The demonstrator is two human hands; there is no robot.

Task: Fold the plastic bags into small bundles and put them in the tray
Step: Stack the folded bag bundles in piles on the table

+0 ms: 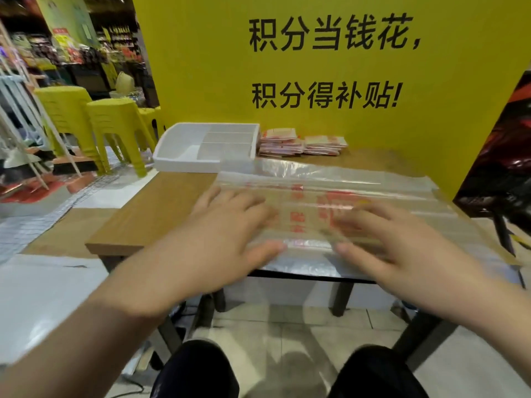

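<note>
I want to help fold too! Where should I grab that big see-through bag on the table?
Probably the near edge of the bag, coming from the seat side. It lies flat and floppy, and that edge hangs just past the table, so fingers can slip underneath.

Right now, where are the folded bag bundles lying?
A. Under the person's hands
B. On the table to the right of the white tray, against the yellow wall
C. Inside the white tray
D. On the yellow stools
B: the folded bundles are stacked on the table just right of the white tray, against the yellow wall; the tray's compartments look empty.
</note>
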